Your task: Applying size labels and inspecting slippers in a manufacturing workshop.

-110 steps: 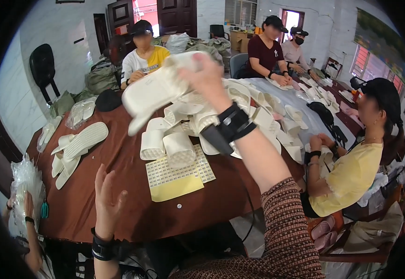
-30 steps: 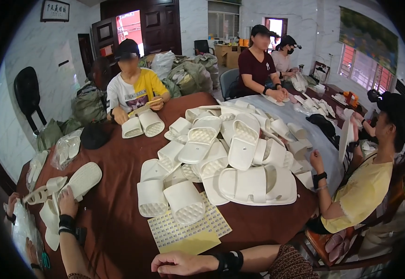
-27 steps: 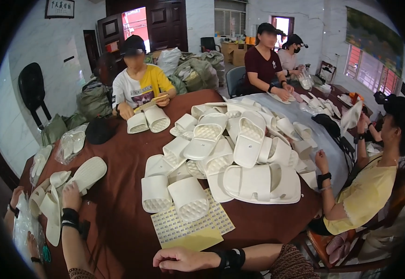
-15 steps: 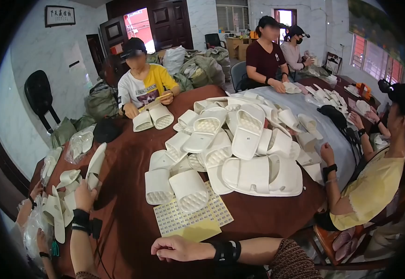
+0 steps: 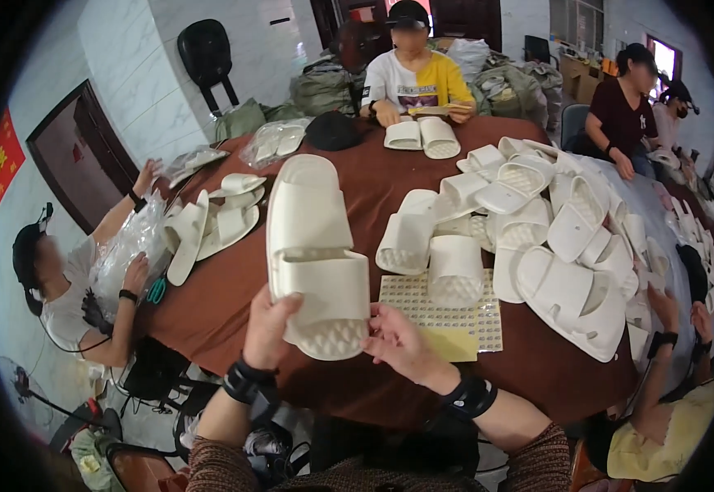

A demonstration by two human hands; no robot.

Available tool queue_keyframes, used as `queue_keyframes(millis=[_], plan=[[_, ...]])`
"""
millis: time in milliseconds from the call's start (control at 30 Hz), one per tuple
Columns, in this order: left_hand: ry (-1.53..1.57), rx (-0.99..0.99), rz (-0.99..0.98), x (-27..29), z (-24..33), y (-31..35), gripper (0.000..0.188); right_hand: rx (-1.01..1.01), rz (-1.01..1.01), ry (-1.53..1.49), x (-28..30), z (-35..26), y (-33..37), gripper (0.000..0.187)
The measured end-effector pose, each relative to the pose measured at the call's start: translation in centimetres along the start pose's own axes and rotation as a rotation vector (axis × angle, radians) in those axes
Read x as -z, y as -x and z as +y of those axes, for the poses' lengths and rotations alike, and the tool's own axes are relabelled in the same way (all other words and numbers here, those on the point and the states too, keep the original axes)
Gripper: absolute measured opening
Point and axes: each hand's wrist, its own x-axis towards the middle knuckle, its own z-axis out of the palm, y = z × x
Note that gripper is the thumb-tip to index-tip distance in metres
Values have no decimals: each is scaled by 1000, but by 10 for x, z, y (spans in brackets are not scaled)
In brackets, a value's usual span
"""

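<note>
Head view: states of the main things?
Held cream slippers, nested, raised
Left hand, gripping them
Right hand, at their right edge
Slipper pile, heaped, unbagged
Bagged slippers, in clear plastic
Clear bags, bundled
Sticker sheets, flat, partly bare
Teal-handled scissors, lying; blades unclear
Black cap, lying on table

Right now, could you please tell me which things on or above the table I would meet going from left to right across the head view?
Teal scissors → loose off-white slippers → held slippers → sticker sheets → large slipper at the pile's near side.
</note>
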Motion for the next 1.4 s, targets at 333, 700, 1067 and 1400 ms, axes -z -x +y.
queue_keyframes(millis=[333,700,1067,1400], plan=[[250,38,-72,-13,-27,55,59,50,46,60,-5,-2,9,72],[468,73,162,-1,-20,45,47,-11,-70,-55,-8,-7,8,72],[554,83,231,29,-31,50,49,-46,-77,42,-6,-1,11,65],[567,-19,372,67,-31,49,50,-159,36,-52,-10,-14,14,59]])
